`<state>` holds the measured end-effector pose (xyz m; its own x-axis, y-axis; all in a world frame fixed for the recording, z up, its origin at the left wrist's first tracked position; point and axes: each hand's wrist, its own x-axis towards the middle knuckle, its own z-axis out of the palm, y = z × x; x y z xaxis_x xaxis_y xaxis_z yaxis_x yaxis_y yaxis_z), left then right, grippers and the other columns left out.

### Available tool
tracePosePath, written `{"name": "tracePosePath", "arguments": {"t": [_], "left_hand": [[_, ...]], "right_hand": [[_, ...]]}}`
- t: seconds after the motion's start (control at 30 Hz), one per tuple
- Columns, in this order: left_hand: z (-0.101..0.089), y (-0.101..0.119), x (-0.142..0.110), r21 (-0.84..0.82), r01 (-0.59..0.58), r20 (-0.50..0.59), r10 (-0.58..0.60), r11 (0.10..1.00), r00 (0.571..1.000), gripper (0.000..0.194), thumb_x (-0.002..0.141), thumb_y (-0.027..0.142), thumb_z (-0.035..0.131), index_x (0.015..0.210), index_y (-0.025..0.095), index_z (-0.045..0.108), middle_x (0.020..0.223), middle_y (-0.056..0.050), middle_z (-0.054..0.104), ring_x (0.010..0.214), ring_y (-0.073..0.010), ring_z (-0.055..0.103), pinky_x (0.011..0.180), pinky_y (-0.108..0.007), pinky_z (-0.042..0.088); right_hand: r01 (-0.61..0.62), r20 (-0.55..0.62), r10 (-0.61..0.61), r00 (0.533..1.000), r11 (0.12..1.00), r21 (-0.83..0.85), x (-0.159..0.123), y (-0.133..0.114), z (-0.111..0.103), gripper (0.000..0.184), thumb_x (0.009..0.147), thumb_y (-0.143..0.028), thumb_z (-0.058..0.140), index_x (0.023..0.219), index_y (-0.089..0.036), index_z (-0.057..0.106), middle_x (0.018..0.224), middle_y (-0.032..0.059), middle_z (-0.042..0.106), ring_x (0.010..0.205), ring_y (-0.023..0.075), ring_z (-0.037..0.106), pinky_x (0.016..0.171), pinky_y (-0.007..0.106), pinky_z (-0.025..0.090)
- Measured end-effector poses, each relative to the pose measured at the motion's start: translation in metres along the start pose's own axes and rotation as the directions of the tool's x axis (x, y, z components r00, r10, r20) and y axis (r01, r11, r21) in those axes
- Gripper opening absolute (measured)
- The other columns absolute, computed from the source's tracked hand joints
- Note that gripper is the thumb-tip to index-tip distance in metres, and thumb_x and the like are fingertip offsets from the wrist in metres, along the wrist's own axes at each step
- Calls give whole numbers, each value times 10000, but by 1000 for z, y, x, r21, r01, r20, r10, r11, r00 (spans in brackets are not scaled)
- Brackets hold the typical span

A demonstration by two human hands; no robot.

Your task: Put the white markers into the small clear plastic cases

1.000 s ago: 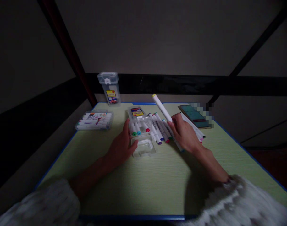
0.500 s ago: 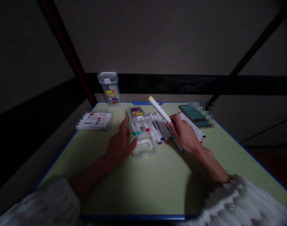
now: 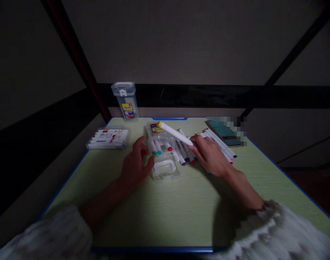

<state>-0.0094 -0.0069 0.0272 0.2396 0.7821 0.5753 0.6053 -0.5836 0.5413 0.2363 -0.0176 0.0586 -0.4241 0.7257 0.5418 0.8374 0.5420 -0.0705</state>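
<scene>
Toward the upper left of the frame you have a lidded clear box (image 3: 127, 104) standing upright at the table's far edge, and below it, at the left, a flat pack of markers (image 3: 109, 138). In the middle lies the clear case (image 3: 150, 134), its flap (image 3: 165, 169) folded out toward you; green, light-blue and red ends show at its mouth. Just right of it, loose markers (image 3: 184, 151) lie fanned, partly hidden by your own hand, with another bunch (image 3: 221, 144) farther right, beside a teal flat item (image 3: 221, 130) that is partly blurred out. The pale green table (image 3: 154, 213) has blue edging, and a dim grey wall (image 3: 181, 43) crossed by a dark band (image 3: 202, 96) fills the top of the frame. Your left hand (image 3: 135, 164) holds nothing — thumb and fingers spread wide beside the case; you cannot tell whether the thumb touches it. Your right hand (image 3: 210, 153), right of centre, pinches the yellow-ended marker (image 3: 175, 134) — it slants up to the left, its tip overlapping the case's label in view.
</scene>
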Motion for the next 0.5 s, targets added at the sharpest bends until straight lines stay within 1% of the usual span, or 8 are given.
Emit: {"name": "tracePosePath", "arguments": {"t": [0.13, 0.27, 0.37, 0.5], "left_hand": [[2, -2, -1, -46, -93, -77, 89, 995, 993, 569, 780, 216, 529, 1284, 210, 264, 796, 31, 485, 572, -80, 449, 539, -206, 403], [3, -4, -2, -68, -172, -120, 163, 983, 979, 598, 772, 189, 542, 1296, 224, 256, 860, 15, 502, 600, -77, 462, 550, -202, 420], [4, -4, -3, -75, -209, -123, 199, 975, 972, 608, 764, 169, 547, 1298, 224, 263, 888, 7, 513, 618, -76, 474, 568, -203, 433], [4, -3, -4, -82, -200, -92, 192, 976, 977, 607, 768, 153, 542, 1299, 230, 260, 907, 3, 521, 640, -76, 486, 596, -203, 449]], "right_hand": [[49, 53, -51, 997, 998, 33, -1, 0, 0, 322, 950, -391, 241, 904, -176, 476, 734, 74, 612, 654, 201, 528, 609, 310, 380], [64, 97, -70, 993, 996, 68, -1, 0, 1, 367, 952, -417, 222, 913, -175, 494, 767, 72, 623, 692, 198, 548, 655, 315, 391], [69, 102, -78, 992, 994, 85, -1, 0, 1, 393, 952, -429, 210, 905, -174, 506, 769, 72, 624, 695, 199, 554, 658, 321, 390], [85, 101, -94, 990, 992, 88, 0, -1, 0, 401, 952, -424, 211, 902, -171, 517, 774, 75, 626, 690, 199, 555, 659, 328, 389]]}}
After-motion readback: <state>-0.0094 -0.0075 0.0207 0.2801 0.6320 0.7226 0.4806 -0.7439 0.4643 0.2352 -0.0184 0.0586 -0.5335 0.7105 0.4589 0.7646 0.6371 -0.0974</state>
